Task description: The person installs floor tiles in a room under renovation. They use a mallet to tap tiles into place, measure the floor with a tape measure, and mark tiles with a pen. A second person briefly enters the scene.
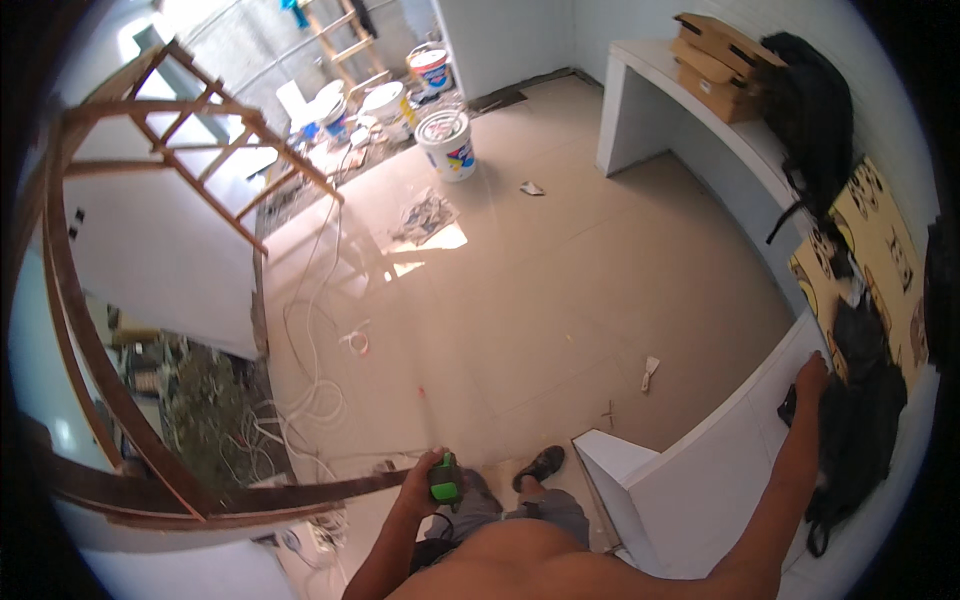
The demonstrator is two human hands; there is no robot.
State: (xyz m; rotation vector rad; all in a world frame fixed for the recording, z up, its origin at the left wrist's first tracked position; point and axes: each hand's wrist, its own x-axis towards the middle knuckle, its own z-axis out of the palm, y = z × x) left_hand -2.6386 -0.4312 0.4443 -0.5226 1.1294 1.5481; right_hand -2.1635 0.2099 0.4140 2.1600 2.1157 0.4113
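The left hand point(425, 482) is closed around a green and black power tool point(445, 482), held low above the tiled floor point(560, 290), well left of the white counter point(700, 470). The right hand point(812, 378) rests flat on that counter's top, fingers loosely spread, holding nothing, just beside a black bag point(860, 420) lying on the counter. Beyond the counter, across the floor, stands a white paint bucket point(447, 143). White cables point(310, 390) trail over the floor left of the counter, near a wooden frame point(200, 130).

Green-and-black tool point(445, 483), upright, low over the tiled floor point(560, 290).
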